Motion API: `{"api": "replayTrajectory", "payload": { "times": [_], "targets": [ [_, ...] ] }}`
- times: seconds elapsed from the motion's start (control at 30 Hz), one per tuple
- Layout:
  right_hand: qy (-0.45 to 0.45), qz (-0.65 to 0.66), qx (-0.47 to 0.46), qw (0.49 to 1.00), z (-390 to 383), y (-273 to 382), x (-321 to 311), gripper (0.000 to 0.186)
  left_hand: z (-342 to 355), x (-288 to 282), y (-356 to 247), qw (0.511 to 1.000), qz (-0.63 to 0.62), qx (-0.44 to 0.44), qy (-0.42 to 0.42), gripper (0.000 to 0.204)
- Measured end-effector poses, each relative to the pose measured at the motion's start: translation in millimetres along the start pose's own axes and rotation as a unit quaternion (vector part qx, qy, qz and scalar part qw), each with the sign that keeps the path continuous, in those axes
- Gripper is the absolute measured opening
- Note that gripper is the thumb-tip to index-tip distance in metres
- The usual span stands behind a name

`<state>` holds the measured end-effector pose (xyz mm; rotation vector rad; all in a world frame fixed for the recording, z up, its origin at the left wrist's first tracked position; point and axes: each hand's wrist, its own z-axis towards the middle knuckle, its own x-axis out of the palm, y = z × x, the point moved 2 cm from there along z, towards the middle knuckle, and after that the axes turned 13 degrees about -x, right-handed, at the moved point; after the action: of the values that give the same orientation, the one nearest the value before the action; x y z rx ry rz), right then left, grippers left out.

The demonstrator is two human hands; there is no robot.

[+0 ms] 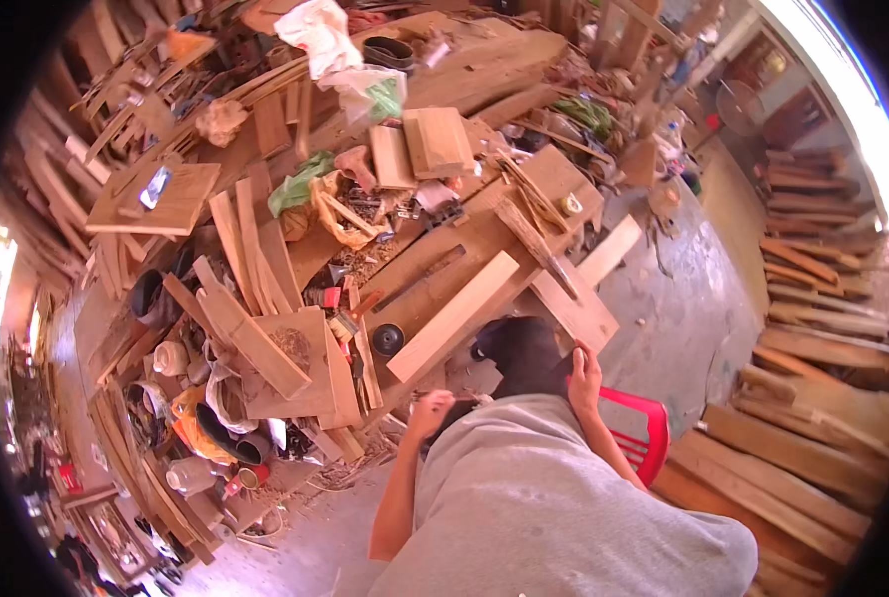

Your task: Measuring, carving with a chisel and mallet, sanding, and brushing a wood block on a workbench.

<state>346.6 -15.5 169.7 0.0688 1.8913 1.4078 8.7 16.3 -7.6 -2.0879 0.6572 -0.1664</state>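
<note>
Over my lap on the left, my left hand (432, 412) is closed, its fingers curled together. Something small and pale may stick out from it, too small to make out. On the other side, my right hand (585, 380) is closed beside my thigh, fingers pressed together and pointing forward. Its fingertips are close to the near end of a short wooden board (578, 310); whether they touch it is hard to tell. What this hand holds, if anything, is hidden. Ahead of my knees a long pale plank (452, 316) lies slanting across the workbench (494, 229).
A round black tin (388, 339) and a paintbrush (343, 326) stand left of the plank. Wood blocks (438, 142), plastic bags and scraps crowd the far bench. Stacked boards (793, 428) line the right side. A red plastic chair (642, 430) is under me.
</note>
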Motion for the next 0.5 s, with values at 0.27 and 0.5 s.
{"api": "replayTrajectory", "payload": {
  "times": [0.27, 0.5],
  "targets": [
    [-0.049, -0.046, -0.199, 0.978, 119.7, -43.3, -21.2, 0.029, 35.4, 105.1, -30.2, 0.976, 0.18, -0.077, 0.094, 0.052],
    [0.108, -0.043, -0.324, 0.939, 325.6, -39.0, 31.0, 0.027, 95.1, 112.9, 22.9, 0.97, 0.139, -0.198, -0.037, 0.054]
  ]
}}
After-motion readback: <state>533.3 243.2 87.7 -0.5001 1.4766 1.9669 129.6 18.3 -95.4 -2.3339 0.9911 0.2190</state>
